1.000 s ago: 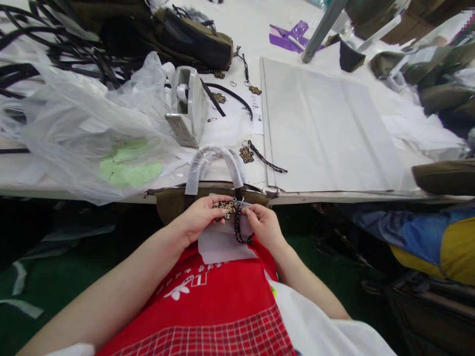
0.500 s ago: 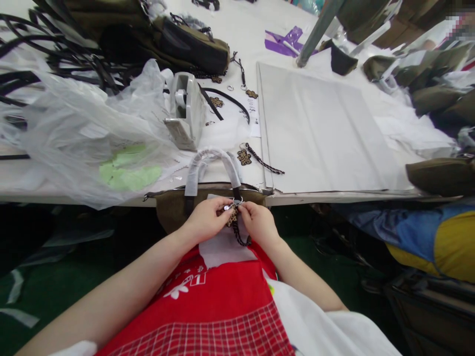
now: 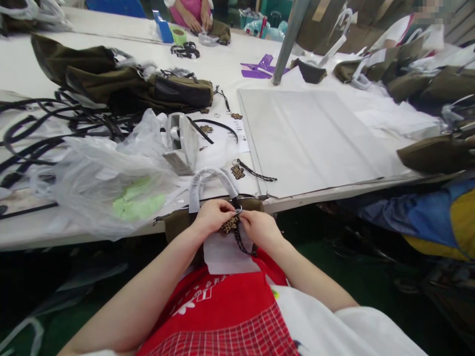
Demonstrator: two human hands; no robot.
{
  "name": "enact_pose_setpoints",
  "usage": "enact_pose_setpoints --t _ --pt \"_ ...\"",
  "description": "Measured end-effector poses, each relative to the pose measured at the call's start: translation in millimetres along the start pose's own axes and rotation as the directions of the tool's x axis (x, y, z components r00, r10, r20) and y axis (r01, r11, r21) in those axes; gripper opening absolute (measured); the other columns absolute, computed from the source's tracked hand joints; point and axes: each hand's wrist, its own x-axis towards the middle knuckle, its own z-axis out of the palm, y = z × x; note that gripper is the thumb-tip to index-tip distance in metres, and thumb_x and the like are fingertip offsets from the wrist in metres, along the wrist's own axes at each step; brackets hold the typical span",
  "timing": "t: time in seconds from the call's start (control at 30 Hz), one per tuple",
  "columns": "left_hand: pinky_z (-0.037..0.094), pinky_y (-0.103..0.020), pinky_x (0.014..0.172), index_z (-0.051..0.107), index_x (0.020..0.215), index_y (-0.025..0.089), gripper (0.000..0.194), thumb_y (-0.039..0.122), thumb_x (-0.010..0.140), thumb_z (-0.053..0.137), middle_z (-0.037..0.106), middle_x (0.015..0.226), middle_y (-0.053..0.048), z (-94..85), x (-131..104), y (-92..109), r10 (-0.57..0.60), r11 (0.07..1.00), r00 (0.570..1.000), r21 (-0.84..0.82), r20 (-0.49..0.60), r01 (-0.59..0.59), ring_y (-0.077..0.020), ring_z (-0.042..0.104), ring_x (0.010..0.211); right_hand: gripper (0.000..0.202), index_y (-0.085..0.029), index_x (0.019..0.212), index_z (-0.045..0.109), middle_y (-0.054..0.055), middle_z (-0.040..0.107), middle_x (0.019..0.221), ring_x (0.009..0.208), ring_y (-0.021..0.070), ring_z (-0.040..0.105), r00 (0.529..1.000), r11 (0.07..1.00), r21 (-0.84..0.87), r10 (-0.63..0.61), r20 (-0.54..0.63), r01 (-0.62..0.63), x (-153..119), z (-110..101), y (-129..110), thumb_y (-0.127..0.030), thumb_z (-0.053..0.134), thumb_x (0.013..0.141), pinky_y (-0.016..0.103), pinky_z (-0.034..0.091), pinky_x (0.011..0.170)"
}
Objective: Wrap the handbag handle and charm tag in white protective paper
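An olive bag [image 3: 175,226] hangs at the table edge in front of me, its zip along the top. Its handle [image 3: 211,173] is wrapped in white film and stands up in an arch. At the handle's right foot, my left hand [image 3: 214,216] and my right hand [image 3: 261,227] pinch a metal key ring [image 3: 239,210] from both sides. From the ring hang a leopard-print flower charm [image 3: 230,225] and a black braided cord [image 3: 240,241]. White paper [image 3: 230,254] lies below, over the bag's front. My fingertips partly hide the ring, so I cannot tell whether it is closed.
Another leopard charm [image 3: 237,172] lies beyond the bag, near a tape dispenser [image 3: 181,143]. Plastic film [image 3: 100,173] and black straps [image 3: 29,128] cover the left; a clear sheet [image 3: 315,138] lies right. A metal post [image 3: 289,44] rises behind. A co-worker's hands [image 3: 196,20] work at the far side.
My view has tilted up, bringing the far table side and a co-worker's hands into sight. Both my hands stay at the ring; the leopard charm now shows more of its face.
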Motion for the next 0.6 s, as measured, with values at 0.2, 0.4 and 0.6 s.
enact_pose_setpoints --t 0.2,0.4,0.6 --pt "0.052 -0.029 0.069 0.073 0.085 0.018 0.018 0.030 0.073 0.066 0.075 0.081 -0.005 7.0 -6.5 -3.1 0.042 0.995 0.994 -0.086 -0.102 -0.050 -0.0188 0.068 0.073 0.023 -0.023 0.091 0.071 0.006 0.074 0.090 0.082 0.0198 0.067 0.999 0.999 0.048 0.003 -0.045 -0.001 0.5 2.0 1.1 -0.027 0.048 0.093 0.027 0.042 0.071" --pt "0.050 -0.036 0.085 0.067 0.099 0.019 0.021 0.024 0.080 0.061 0.074 0.088 -0.006 2.8 -20.5 8.6 0.142 0.988 0.966 0.093 -0.215 -0.124 -0.0223 0.068 0.086 0.016 -0.020 0.099 0.066 0.006 0.072 0.092 0.085 0.0201 0.065 0.988 0.991 0.136 0.023 -0.150 -0.002 -1.1 5.5 5.2 -0.026 0.054 0.089 0.027 0.043 0.076" --pt "0.051 -0.032 0.078 0.065 0.104 0.020 0.023 0.029 0.083 0.059 0.072 0.087 -0.005 -1.3 -36.8 23.8 0.199 0.976 0.950 0.139 -0.242 -0.169 -0.0194 0.067 0.079 0.025 -0.019 0.111 0.065 0.004 0.072 0.090 0.083 0.0174 0.064 0.979 0.961 0.265 -0.032 -0.200 0.085 4.1 7.2 3.8 -0.024 0.055 0.088 0.026 0.044 0.078"
